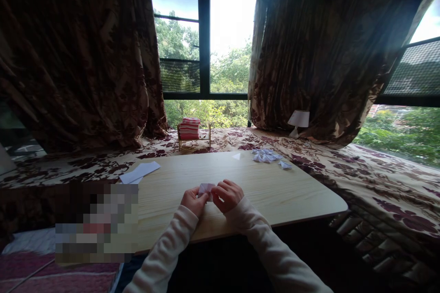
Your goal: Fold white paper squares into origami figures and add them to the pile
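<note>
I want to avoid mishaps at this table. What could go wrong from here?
1. The small folded paper is pinched between the left hand and right hand; a crooked crease could spoil it.
2. The folded pieces lie near the far edge of the table, so a nudge might drop them.
3. The white sheets sit at the left edge and could slide off.

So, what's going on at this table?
A person sits at a wooden table, pinching a small white paper between the left hand and the right hand, apparently folding it. A cluster of little folded paper pieces lies near the table's far edge, and flat white sheets rest at its left edge.
</note>
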`<state>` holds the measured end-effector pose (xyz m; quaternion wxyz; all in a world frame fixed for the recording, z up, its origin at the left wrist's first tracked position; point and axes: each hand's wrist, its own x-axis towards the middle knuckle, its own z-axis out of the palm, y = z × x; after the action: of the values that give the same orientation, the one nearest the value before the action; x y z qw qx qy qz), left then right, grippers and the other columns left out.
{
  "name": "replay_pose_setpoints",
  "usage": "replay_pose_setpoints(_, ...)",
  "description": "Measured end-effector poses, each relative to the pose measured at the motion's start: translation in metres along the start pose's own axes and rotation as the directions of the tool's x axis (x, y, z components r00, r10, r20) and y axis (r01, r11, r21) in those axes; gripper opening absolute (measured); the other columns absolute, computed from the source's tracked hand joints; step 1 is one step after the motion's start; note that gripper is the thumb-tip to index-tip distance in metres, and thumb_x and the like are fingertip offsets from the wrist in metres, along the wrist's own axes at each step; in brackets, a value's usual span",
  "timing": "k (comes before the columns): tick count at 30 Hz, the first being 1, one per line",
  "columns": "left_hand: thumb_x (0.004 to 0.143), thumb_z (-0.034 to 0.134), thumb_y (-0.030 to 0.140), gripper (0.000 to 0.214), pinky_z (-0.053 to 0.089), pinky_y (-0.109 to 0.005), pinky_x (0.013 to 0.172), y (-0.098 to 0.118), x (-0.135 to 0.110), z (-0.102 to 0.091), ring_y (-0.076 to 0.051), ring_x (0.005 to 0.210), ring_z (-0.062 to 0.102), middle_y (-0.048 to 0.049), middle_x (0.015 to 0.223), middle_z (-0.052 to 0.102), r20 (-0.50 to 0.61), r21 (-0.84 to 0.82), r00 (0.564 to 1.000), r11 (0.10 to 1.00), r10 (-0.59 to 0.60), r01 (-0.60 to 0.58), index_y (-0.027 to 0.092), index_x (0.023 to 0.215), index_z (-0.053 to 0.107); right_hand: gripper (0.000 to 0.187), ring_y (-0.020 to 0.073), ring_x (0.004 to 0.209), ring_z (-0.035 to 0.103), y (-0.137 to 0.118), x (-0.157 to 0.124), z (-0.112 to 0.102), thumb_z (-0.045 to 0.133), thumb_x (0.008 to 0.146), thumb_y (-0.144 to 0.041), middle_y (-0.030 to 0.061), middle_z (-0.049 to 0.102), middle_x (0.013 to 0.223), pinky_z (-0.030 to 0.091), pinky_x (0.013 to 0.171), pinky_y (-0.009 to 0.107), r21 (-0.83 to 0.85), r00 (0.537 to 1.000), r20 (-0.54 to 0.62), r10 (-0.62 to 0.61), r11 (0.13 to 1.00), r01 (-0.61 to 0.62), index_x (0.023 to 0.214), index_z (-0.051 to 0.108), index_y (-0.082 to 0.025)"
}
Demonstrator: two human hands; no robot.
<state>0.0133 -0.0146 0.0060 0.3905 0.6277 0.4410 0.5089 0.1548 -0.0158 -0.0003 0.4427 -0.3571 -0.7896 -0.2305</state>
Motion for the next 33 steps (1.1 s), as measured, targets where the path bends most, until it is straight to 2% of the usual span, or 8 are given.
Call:
replay_pose_setpoints(12, 0.062, 0.058, 0.032, 0.023, 0.034, -0.021, 0.048, -0.005, 0.003, -0.001, -0.01, 0.047, 0.044, 0.0026, 0.046, 0.053, -0.016, -0.018, 1.0, 1.0, -0.006, 0.006, 0.011, 0.052, 0.061, 0.017, 0.0135, 0.059, 0.04, 0.003, -0.003, 0.004, 0.046, 0.077, -0.013, 0.0004, 0.051, 0.057, 0.033, 0.058, 0.024, -0.004, 0.999, -0.005, -0.036, 0.999, 0.036, 0.067, 0.058, -0.019)
replay_pose_setpoints(21, 0.06, 0.061, 0.034, 0.024, 0.037, -0.021, 0.048, -0.006, 0.003, 0.0, -0.011, 0.047, 0.048, 0.0005, 0.048, 0.058, -0.052, -0.029, 0.998, 0.999, -0.021, 0.02, 0.01, 0.057, 0.065, 0.02, 0.0138, 0.059, 0.042, -0.001, 0.001, -0.002, 0.044, 0.08, -0.014, 0.0011, 0.051, 0.058, 0.036, 0.059, 0.024, 0.04, 0.999, 0.033, -0.031, 0.999, 0.03, 0.067, 0.058, -0.019)
replay_pose_setpoints(25, 0.061, 0.06, 0.034, 0.025, 0.039, -0.022, 0.049, -0.007, 0.002, 0.0, -0.012, 0.048, 0.051, -0.0005, 0.05, 0.06, -0.101, -0.019, 0.994, 0.999, -0.034, 0.032, 0.01, 0.062, 0.067, 0.017, 0.0138, 0.064, 0.046, -0.002, 0.0, -0.004, 0.046, 0.074, -0.01, 0.0012, 0.054, 0.064, 0.037, 0.061, 0.024, 0.12, 0.993, 0.062, 0.099, 0.987, -0.106, 0.073, 0.06, -0.021)
replay_pose_setpoints(28, 0.061, 0.059, 0.033, 0.025, 0.039, -0.022, 0.049, -0.005, 0.001, 0.0, -0.012, 0.048, 0.051, -0.0004, 0.049, 0.06, -0.155, 0.001, 0.987, 0.999, -0.038, 0.038, 0.01, 0.063, 0.067, 0.016, 0.0127, 0.063, 0.048, 0.002, -0.002, -0.001, 0.048, 0.072, -0.013, 0.0001, 0.054, 0.065, 0.039, 0.06, 0.023, 0.231, 0.961, 0.077, 0.266, 0.933, -0.277, 0.08, 0.06, -0.02)
replay_pose_setpoints(31, 0.061, 0.059, 0.033, 0.025, 0.039, -0.022, 0.05, -0.001, -0.001, 0.0, -0.012, 0.049, 0.051, -0.0004, 0.049, 0.059, -0.163, 0.014, 0.986, 0.999, -0.031, 0.034, 0.01, 0.062, 0.068, 0.016, 0.0113, 0.057, 0.047, 0.008, -0.004, 0.006, 0.045, 0.079, -0.023, -0.0003, 0.052, 0.061, 0.038, 0.055, 0.022, 0.283, 0.91, 0.105, 0.402, 0.865, -0.415, 0.074, 0.06, -0.018)
replay_pose_setpoints(33, 0.061, 0.06, 0.032, 0.024, 0.039, -0.022, 0.051, 0.002, -0.002, -0.001, -0.013, 0.049, 0.051, -0.0006, 0.05, 0.06, -0.151, 0.016, 0.988, 1.0, -0.023, 0.026, 0.01, 0.062, 0.068, 0.024, 0.0106, 0.055, 0.046, 0.009, -0.004, 0.011, 0.043, 0.081, -0.029, -0.0002, 0.051, 0.06, 0.037, 0.053, 0.022, 0.289, 0.895, 0.148, 0.421, 0.847, -0.447, 0.066, 0.059, -0.018)
